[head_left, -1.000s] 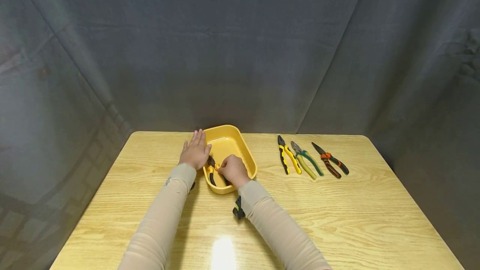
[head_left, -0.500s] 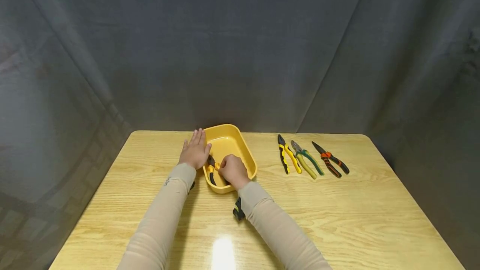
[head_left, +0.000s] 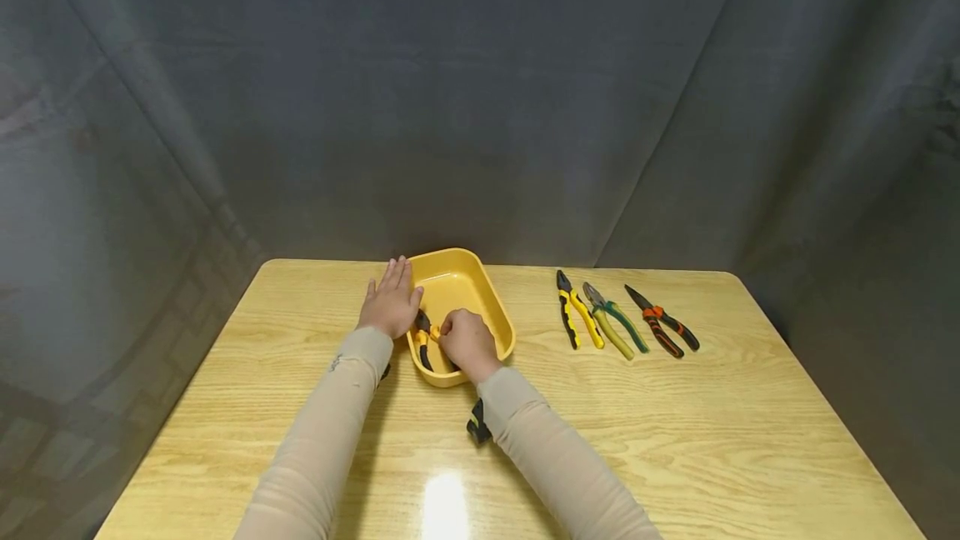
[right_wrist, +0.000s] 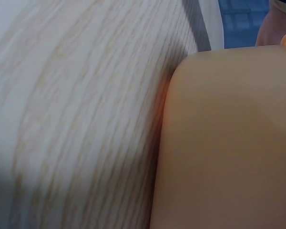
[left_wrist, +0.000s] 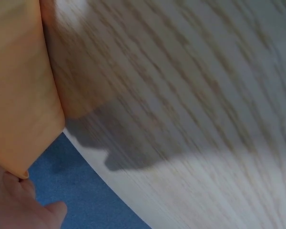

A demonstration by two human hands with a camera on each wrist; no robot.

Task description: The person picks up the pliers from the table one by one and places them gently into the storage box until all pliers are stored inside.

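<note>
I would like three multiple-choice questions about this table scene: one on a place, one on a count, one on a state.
1. Where do the orange-and-black pliers lie?
A. in the yellow tray
B. on the bare table
C. on the grey cloth

2. How many pliers lie to the right of the tray?
A. one
B. three
C. five

3. How is the left hand?
A. clenched in a fist
B. flat, fingers straight, beside the tray
C. lifted, holding pliers

Answers: 1 A, they sit inside the rim under the right hand. 2 B, yellow, green and orange pairs lie side by side. 3 B, the head view shows straight fingers.
</note>
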